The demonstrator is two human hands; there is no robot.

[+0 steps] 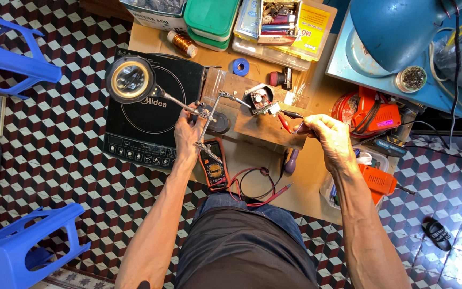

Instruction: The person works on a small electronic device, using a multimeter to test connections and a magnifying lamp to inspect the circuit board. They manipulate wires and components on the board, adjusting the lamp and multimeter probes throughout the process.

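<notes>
Bottom centre of frame: the person's lap in dark shorts, both forearms reaching up-frame over a floor of red, black and white cube-pattern tiles [81,160].

Just past the knees, on a sheet of cardboard [306,187]: a multimeter [214,167] with orange trim, its red and black leads [258,187] looped to the right.

Mid-frame, left of centre: left hand [188,134], grip closed around the metal arm of a helping-hands stand [209,115]. That stand carries a round magnifying lens [130,80] out to the upper left, above a black induction cooktop [151,107].

Mid-frame, right of centre: right hand [330,136], grip clamped on a pair of red-handled pliers [286,120], tips pointing left toward a small circuit board [260,100]. The board sits in the stand's clip, above a wooden block [263,126]. Whether the tips touch the board I cannot tell.

Right edge: orange power tool [378,115] and orange tool body [376,179].

Further up: blue tape roll [240,66], copper wire spool [182,44], green lidded boxes [212,21], clear parts box [279,21] with small components.

Upper right: blue lamp shade [397,27]. Left edge: two blue plastic stools [12,53].
</notes>
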